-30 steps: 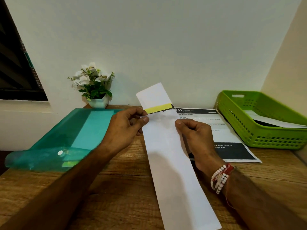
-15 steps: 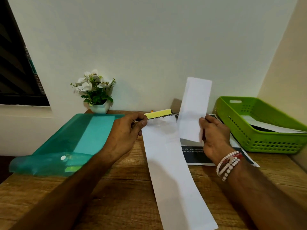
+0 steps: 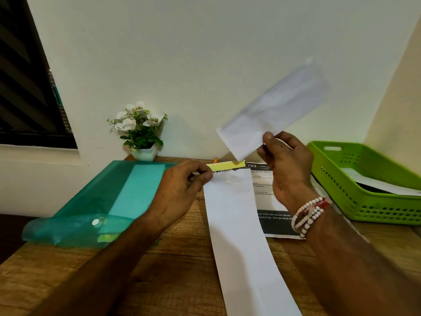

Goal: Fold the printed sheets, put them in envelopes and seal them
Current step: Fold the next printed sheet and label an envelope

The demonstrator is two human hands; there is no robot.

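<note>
A long white envelope lies lengthwise on the wooden table, its far end showing a yellow strip. My left hand pinches the envelope's far left corner, just below that strip. My right hand is raised above the table and pinches a white paper piece by its lower end; the piece tilts up to the right and is blurred. A printed sheet with dark bands lies flat under the envelope's right side.
A teal plastic folder lies at the left of the table. A green perforated basket holding papers stands at the right. A small pot of white flowers sits against the back wall.
My right hand drew the white paper piece away from the envelope's far end, lifted it up and to the right, and tilted it. My left hand kept its pinch on the envelope.
</note>
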